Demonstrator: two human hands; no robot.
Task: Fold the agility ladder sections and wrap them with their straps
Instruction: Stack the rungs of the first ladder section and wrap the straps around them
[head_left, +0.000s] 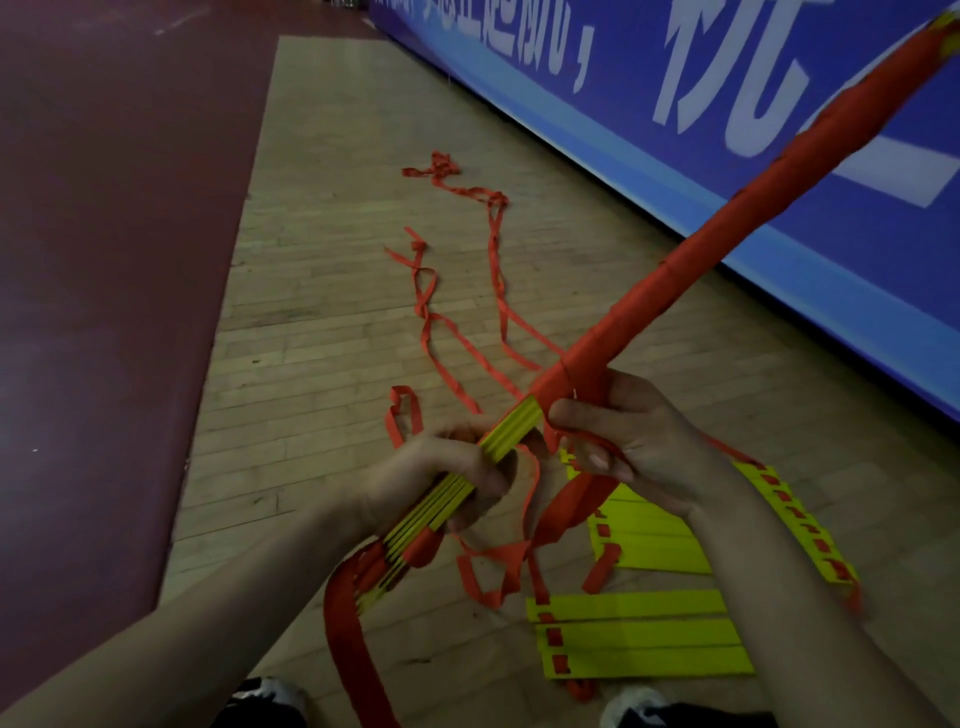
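Agility ladder bundle (675, 283), held above the floor (337, 312) in curled left fingers (488, 486), is wrapped except its near end, the strap (571, 501) pinched by right fingers (597, 457); other sections (639, 639) lie unwrapped near right.

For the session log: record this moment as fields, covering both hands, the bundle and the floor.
left hand: grips the bare yellow end of the rung bundle
right hand: holds the red strap at the wrap's edge
wrap: covers the bundle's far part
floor: loose straps, yellow rungs lying flat
backdrop: blue banner
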